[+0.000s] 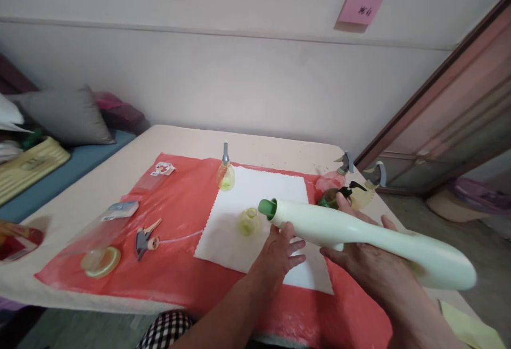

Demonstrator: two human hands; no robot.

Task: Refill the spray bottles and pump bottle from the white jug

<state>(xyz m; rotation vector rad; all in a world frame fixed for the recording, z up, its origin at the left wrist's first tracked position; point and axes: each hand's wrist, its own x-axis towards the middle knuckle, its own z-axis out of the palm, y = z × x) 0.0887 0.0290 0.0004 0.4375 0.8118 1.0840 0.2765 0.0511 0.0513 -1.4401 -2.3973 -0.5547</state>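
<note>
A long, pale green hollow implement (pixel 331 220) with a dark green tip (pixel 267 208) lies across my right hand (pixel 367 258); its exact kind is unclear. That hand grips it from below near the narrow middle, tip pointing left. My left hand (pixel 281 250) is just under the tip end, fingers spread, the fingertips at or very near its underside. Left of the tip, an uncapped yellowish clear bottle (pixel 249 224) stands on a white sheet (pixel 227 242). A grey and peach spray head (pixel 146 242) with a thin tube lies on the red cloth (pixel 175 205).
A yellowish spray bottle (pixel 226 176) stands at the sheet's far left corner. At the right edge are a pink spray bottle (pixel 331 180), a yellow one (pixel 363 194) and a dark green one (pixel 328 199). A pale round lid (pixel 101 262) and plastic bags lie left.
</note>
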